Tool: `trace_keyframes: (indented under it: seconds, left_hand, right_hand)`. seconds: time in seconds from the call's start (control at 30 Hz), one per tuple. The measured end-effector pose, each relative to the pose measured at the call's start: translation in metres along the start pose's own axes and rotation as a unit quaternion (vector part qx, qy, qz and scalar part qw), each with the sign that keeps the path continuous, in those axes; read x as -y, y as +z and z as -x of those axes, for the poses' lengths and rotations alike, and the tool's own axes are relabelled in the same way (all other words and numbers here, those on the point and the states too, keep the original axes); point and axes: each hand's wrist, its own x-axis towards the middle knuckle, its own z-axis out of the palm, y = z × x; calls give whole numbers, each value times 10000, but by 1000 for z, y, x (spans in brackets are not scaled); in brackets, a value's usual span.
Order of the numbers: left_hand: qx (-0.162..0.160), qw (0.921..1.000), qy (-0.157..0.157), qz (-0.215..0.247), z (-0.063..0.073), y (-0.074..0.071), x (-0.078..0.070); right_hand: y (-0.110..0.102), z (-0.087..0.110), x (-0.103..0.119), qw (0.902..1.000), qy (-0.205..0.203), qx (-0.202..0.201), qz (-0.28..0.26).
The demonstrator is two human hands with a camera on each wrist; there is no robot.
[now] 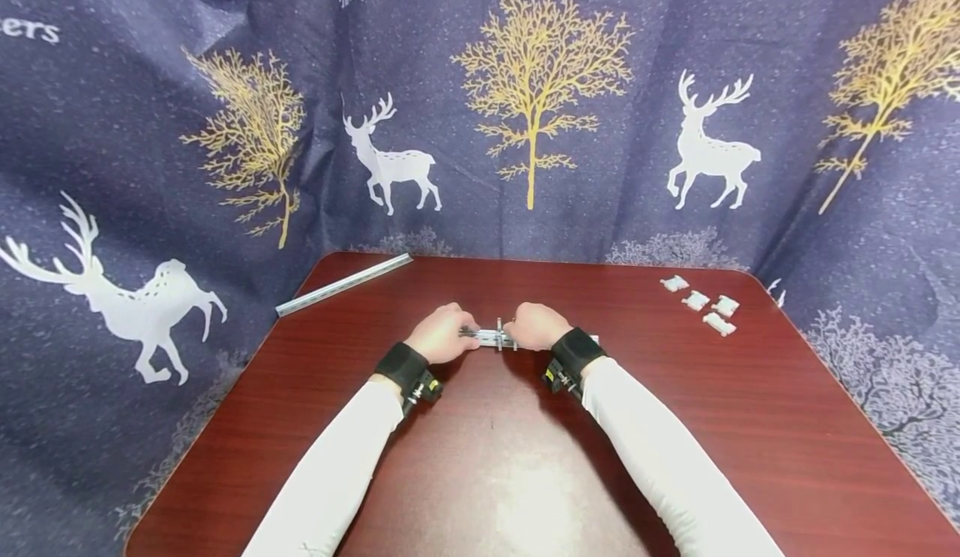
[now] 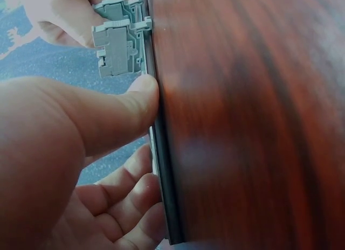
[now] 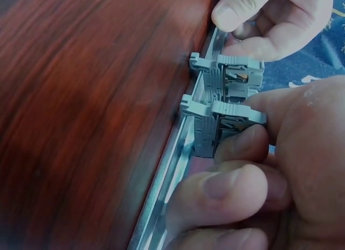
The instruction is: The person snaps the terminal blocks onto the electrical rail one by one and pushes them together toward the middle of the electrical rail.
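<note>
A slotted metal DIN rail (image 1: 487, 338) lies crosswise near the middle of the table. My left hand (image 1: 444, 333) grips its left end, thumb along one edge and fingers curled at the other, as the left wrist view shows. Two grey terminal blocks stand side by side across the rail with a small gap between them. My right hand (image 1: 538, 326) pinches the right-hand terminal block (image 3: 204, 129) between thumb and fingers. The other terminal block (image 3: 215, 80) sits between my two hands, untouched by the fingers in view. Past my right hand the rail's right end shows.
A second, longer metal rail (image 1: 345, 284) lies slantwise at the table's back left. Several loose pale blocks (image 1: 695, 300) are grouped at the back right. A dark printed curtain (image 1: 480, 232) hangs right behind the reddish-brown table (image 1: 750, 424).
</note>
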Motion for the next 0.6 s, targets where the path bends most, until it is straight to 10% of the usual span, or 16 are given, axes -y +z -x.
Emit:
trace_keyframes:
  seconds: [0.6]
  left_hand:
    - [6,10000,49,15,2,-3,-2]
  right_hand:
    - [25,-23,-21,9992,-221,-209,241]
